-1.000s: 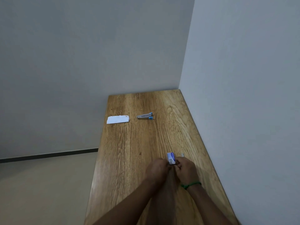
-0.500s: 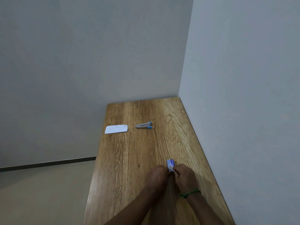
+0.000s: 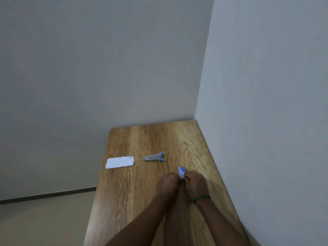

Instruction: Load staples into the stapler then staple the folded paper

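Head view: both hands, left hand (image 3: 167,183) and right hand (image 3: 196,183), share a pinching grip on a small staple box (image 3: 181,172) over the tabletop (image 3: 124,201). The stapler (image 3: 153,157) and folded paper (image 3: 119,162) lie untouched farther away, so loading seems not yet begun.

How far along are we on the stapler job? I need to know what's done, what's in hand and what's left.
Done: nothing that shows. The stapler lies untouched on the table, apart from the folded paper to its left.
In hand: the left hand and right hand together hold the small staple box, apparently working it open.
Left: get the staples out, load the stapler, then staple the paper.
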